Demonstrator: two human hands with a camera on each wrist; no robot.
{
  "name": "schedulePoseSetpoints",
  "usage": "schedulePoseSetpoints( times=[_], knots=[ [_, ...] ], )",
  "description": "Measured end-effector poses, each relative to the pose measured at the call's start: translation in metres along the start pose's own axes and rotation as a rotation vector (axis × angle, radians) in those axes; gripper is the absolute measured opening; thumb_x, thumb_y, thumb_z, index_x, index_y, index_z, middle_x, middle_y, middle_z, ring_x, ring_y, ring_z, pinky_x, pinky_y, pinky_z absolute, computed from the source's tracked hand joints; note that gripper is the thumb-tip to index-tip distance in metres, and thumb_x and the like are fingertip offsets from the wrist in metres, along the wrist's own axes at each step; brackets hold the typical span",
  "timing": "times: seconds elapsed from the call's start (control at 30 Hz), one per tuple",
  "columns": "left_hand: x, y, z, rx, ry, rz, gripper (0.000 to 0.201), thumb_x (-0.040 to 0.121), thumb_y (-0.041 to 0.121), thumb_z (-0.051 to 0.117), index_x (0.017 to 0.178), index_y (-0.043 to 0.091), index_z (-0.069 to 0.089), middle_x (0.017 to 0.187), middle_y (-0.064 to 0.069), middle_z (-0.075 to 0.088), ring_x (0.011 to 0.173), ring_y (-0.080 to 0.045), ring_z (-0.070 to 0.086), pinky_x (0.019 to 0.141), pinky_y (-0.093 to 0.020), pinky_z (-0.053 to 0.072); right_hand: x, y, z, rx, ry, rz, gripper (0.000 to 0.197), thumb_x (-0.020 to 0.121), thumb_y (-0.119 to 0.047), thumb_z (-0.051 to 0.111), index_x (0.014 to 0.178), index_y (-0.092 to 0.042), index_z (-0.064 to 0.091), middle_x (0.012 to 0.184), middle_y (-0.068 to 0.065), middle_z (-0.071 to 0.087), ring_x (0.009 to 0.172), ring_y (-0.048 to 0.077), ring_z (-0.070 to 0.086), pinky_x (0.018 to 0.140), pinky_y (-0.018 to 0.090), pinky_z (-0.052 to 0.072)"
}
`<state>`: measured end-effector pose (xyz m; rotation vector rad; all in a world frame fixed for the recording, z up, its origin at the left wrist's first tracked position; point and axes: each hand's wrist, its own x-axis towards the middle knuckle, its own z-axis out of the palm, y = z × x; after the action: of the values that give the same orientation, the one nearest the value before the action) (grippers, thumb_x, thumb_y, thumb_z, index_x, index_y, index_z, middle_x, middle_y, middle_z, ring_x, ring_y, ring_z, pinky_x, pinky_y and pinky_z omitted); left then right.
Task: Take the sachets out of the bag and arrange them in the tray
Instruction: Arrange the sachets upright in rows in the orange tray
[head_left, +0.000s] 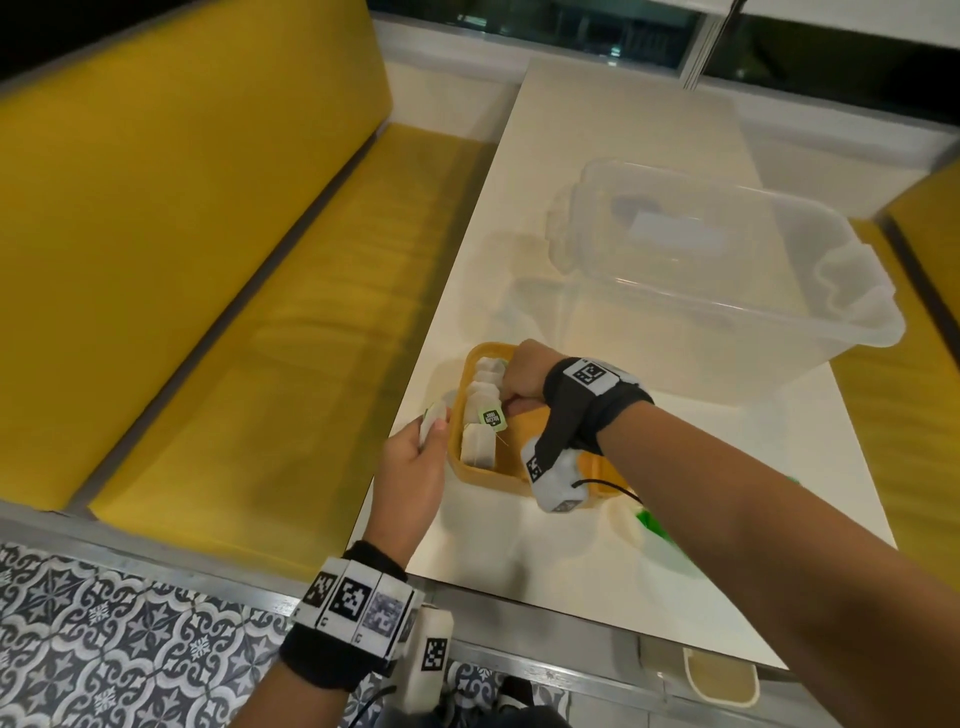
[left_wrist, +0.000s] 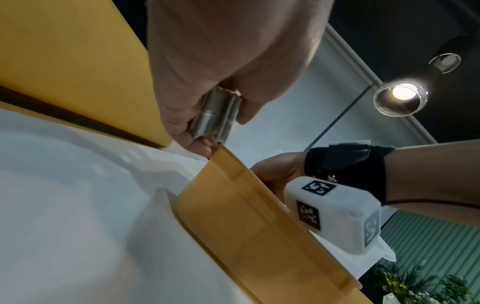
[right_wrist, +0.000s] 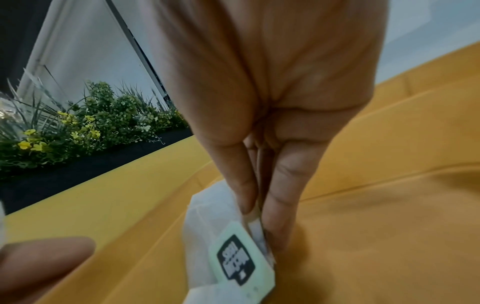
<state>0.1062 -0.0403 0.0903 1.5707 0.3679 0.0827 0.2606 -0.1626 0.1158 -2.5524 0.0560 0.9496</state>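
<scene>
White paper sachets (head_left: 480, 410), green-tagged, rowed in yellow tray (head_left: 485, 475); right grip (head_left: 519, 382) pinching one, left grip (head_left: 415, 457) pinching another.

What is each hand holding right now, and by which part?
The left hand grips a small stack of sachets by their flat sides. The right hand pinches one sachet by its top edge, inside the tray.
</scene>
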Motion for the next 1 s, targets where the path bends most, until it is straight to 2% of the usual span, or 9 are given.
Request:
schedulePoseSetpoints(
  times=[0.1, 0.2, 0.4, 0.53, 0.6, 0.73, 0.8, 0.9, 1.0],
  knots=[
    [0.001, -0.002, -0.001, 0.007, -0.009, 0.008, 0.024, 0.101, 0.028, 0.044, 0.093, 0.036, 0.065, 0.089, 0.01, 0.071, 0.088, -0.006, 0.066, 0.077, -0.021, 0.052, -0.001, 0.006, -0.006, 0.135, 0.07, 0.016, 0.018, 0.078, -0.001, 0.068, 0.07, -0.011, 0.056, 0.073, 0.008, 0.062, 0.062, 0.019, 0.061, 0.051, 0.022, 0.053],
    [0.002, -0.004, -0.002, 0.014, -0.016, 0.007, 0.023, 0.101, 0.029, 0.044, 0.091, 0.036, 0.064, 0.088, 0.01, 0.07, 0.085, -0.004, 0.065, 0.071, -0.015, 0.05, -0.005, 0.011, -0.008, 0.068, 0.142, 0.049, 0.031, 0.08, -0.003, 0.063, 0.056, -0.012, 0.046, 0.04, -0.001, 0.049, 0.048, 0.015, 0.046, 0.042, 0.019, 0.039],
    [0.006, -0.005, -0.001, 0.034, -0.05, 0.005, 0.023, 0.101, 0.028, 0.044, 0.09, 0.033, 0.064, 0.096, -0.005, 0.071, 0.091, -0.014, 0.065, 0.079, -0.027, 0.052, 0.004, 0.003, 0.005, 0.273, 0.036, -0.052, 0.013, 0.085, 0.002, 0.06, 0.083, -0.01, 0.057, 0.092, 0.01, 0.06, 0.08, 0.021, 0.063, 0.062, 0.025, 0.055],
    [0.007, -0.005, -0.001, 0.032, -0.067, 0.008, 0.023, 0.102, 0.026, 0.043, 0.096, 0.032, 0.064, 0.098, -0.001, 0.071, 0.092, -0.01, 0.066, 0.075, -0.018, 0.051, 0.002, 0.0, 0.008, 0.213, 0.056, -0.127, 0.025, 0.084, -0.003, 0.055, 0.104, 0.007, 0.066, 0.099, 0.022, 0.068, 0.091, 0.035, 0.067, 0.081, 0.04, 0.058],
    [0.008, -0.008, -0.001, 0.045, -0.06, 0.005, 0.022, 0.102, 0.027, 0.043, 0.098, 0.032, 0.064, 0.099, -0.003, 0.071, 0.095, -0.014, 0.066, 0.079, -0.023, 0.053, 0.0, 0.002, 0.006, 0.245, 0.068, -0.13, 0.032, 0.083, -0.002, 0.058, 0.114, 0.003, 0.065, 0.105, 0.02, 0.068, 0.092, 0.031, 0.068, 0.081, 0.04, 0.059],
    [0.01, -0.011, 0.0, 0.06, -0.06, -0.001, 0.023, 0.101, 0.031, 0.044, 0.101, 0.026, 0.066, 0.099, -0.006, 0.072, 0.096, -0.019, 0.066, 0.086, -0.036, 0.055, -0.005, 0.005, 0.002, 0.089, 0.136, -0.141, 0.028, 0.082, -0.002, 0.06, 0.11, 0.002, 0.068, 0.091, 0.016, 0.068, 0.081, 0.027, 0.067, 0.079, 0.036, 0.059],
    [0.01, -0.01, -0.001, 0.058, -0.059, 0.0, 0.022, 0.101, 0.031, 0.044, 0.099, 0.027, 0.065, 0.098, -0.006, 0.072, 0.096, -0.02, 0.066, 0.084, -0.035, 0.055, -0.009, 0.004, 0.0, 0.045, 0.165, -0.185, 0.028, 0.082, -0.002, 0.063, 0.11, 0.0, 0.068, 0.097, 0.016, 0.069, 0.087, 0.031, 0.068, 0.077, 0.038, 0.06],
    [0.01, -0.008, 0.0, 0.041, -0.062, -0.001, 0.023, 0.102, 0.028, 0.043, 0.095, 0.029, 0.065, 0.098, -0.007, 0.072, 0.095, -0.02, 0.067, 0.082, -0.032, 0.054, -0.007, 0.0, -0.004, -0.056, 0.258, -0.289, 0.031, 0.08, -0.011, 0.07, 0.111, -0.01, 0.068, 0.101, 0.008, 0.065, 0.084, 0.024, 0.061, 0.069, 0.029, 0.053],
    [0.009, -0.007, 0.0, 0.04, -0.066, 0.008, 0.023, 0.102, 0.027, 0.043, 0.092, 0.031, 0.064, 0.098, -0.009, 0.071, 0.094, -0.02, 0.067, 0.083, -0.034, 0.054, -0.005, -0.006, -0.005, -0.191, 0.372, -0.385, 0.028, 0.084, -0.009, 0.056, 0.105, -0.021, 0.069, 0.109, 0.007, 0.065, 0.09, 0.026, 0.061, 0.08, 0.035, 0.055]
  ],
)
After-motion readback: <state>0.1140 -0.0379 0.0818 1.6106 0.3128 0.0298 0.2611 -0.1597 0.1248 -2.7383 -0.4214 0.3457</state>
